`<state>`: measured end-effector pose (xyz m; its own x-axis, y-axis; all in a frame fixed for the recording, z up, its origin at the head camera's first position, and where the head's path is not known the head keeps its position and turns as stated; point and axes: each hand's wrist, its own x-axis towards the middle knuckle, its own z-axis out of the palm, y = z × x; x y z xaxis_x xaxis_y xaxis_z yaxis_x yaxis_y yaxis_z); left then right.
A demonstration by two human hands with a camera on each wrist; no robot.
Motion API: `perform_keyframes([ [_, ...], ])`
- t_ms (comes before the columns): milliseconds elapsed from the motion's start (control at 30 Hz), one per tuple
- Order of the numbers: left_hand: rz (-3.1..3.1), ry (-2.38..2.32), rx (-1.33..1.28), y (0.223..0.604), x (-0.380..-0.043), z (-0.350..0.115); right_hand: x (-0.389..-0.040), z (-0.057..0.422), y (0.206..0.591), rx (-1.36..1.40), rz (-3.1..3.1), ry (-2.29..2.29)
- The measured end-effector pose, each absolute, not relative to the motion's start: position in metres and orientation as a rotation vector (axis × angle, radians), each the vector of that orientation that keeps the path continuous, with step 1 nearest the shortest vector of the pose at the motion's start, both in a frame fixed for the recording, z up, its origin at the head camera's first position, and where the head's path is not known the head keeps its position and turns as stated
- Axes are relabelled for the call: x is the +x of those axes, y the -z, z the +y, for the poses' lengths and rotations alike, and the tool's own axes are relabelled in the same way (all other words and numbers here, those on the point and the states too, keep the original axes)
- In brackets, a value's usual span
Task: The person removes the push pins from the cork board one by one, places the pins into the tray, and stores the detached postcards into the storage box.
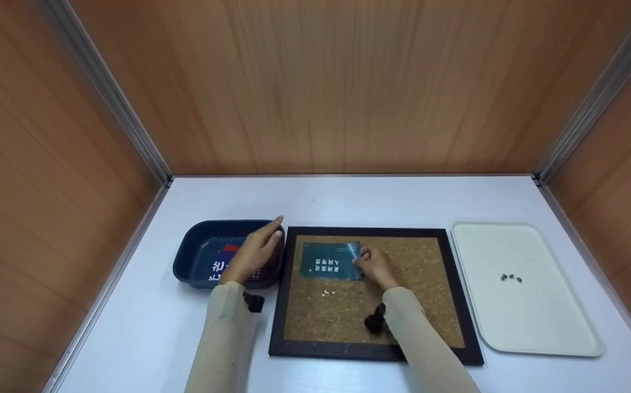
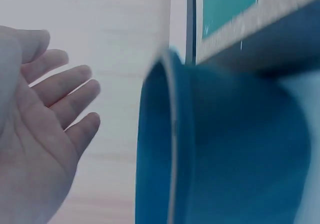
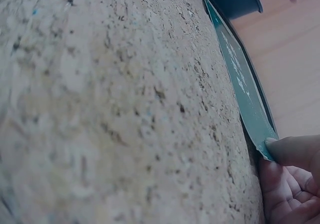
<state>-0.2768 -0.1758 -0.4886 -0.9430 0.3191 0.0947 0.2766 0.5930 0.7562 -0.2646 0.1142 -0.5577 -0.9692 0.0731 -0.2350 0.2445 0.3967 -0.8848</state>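
Observation:
A teal card (image 1: 326, 263) with white lettering lies on the upper left of a cork board (image 1: 343, 314) in a dark frame. My right hand (image 1: 375, 266) pinches the card's right edge between thumb and fingers; the right wrist view shows the thumb (image 3: 292, 151) on top, with that edge slightly lifted. My left hand (image 1: 256, 252) is over the right side of a dark blue basin (image 1: 192, 238), its fingers extended and holding nothing. In the left wrist view the open palm (image 2: 47, 109) stands apart from the basin's rim (image 2: 172, 119). Printed cards (image 1: 222, 262) lie inside the basin, partly hidden by the left arm.
Several small white pieces (image 1: 328, 293) lie on the cork below the card. To the board's right is a pale tray (image 1: 534, 316) with several small dark metallic pieces (image 1: 511, 277). Wooden walls (image 1: 348, 87) enclose the white table (image 1: 135, 327) at the back and sides.

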Motion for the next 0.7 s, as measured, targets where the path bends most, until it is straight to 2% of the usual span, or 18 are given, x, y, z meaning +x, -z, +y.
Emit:
perform_keyframes([
  [267, 2.836, -1.363, 0.427, 0.493, -0.276, -0.225, -0.266, 0.114, 0.558, 0.293, 2.499, 1.569],
  [700, 3.015, -1.415, 0.083, 0.510, -0.271, -0.291, -0.269, 0.115, 0.562, 0.293, 2.504, 1.595],
])
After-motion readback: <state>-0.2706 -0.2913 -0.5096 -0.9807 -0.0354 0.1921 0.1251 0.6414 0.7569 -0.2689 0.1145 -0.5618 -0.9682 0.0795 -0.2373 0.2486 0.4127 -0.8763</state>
